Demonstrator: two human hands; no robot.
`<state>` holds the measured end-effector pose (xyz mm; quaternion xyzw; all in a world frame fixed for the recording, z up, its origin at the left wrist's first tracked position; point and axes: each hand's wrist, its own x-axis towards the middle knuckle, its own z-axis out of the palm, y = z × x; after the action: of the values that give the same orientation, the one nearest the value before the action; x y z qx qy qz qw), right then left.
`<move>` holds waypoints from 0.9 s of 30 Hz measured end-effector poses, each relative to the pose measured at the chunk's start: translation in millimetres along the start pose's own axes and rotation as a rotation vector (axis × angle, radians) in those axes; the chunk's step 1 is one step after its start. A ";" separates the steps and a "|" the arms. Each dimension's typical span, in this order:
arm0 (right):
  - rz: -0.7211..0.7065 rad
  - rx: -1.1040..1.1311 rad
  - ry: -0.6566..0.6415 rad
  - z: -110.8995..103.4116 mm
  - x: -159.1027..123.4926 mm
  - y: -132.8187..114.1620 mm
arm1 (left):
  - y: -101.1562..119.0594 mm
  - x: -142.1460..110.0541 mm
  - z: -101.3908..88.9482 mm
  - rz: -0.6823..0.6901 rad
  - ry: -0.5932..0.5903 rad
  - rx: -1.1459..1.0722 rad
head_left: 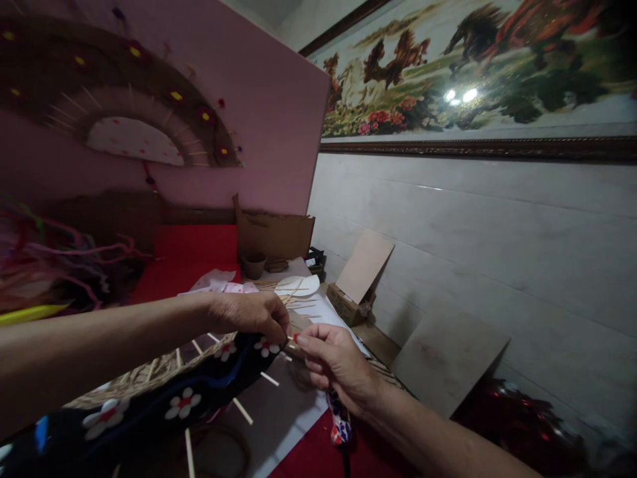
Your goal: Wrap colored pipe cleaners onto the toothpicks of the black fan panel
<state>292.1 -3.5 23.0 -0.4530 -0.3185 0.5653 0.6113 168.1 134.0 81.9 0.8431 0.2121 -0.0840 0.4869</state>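
My left hand (251,313) and my right hand (334,364) meet in the middle of the view, fingertips pinching a thin wooden stick with a small red tip (293,338). The stick belongs to a half-round craft fan (164,385) of woven straw with a black fabric border bearing white flowers. Several other thin sticks poke out from the fan's edge. The fan lies under my left forearm on a white sheet (283,411).
A finished fan (124,113) hangs on the pink wall. A cardboard piece (273,234), a small pot (253,265), white paper shapes (297,285) and a small carton (348,304) stand behind. Boards (445,362) lean on the white wall. Coloured yarn (60,255) lies at left.
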 end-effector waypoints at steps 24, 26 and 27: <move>-0.115 0.000 0.113 10.9 -2.2 15.0 | 5.9 -4.8 4.1 0.011 0.075 0.013; -0.125 -0.005 0.115 11.4 -2.4 16.3 | 5.1 -4.9 4.4 0.015 0.075 0.014; -0.129 -0.011 0.115 11.7 -2.6 16.7 | 4.8 -5.1 4.4 0.014 0.077 0.012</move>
<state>274.4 -4.5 12.6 -0.4665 -0.3145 0.4962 0.6612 165.9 126.7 85.2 0.8500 0.2242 -0.0493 0.4741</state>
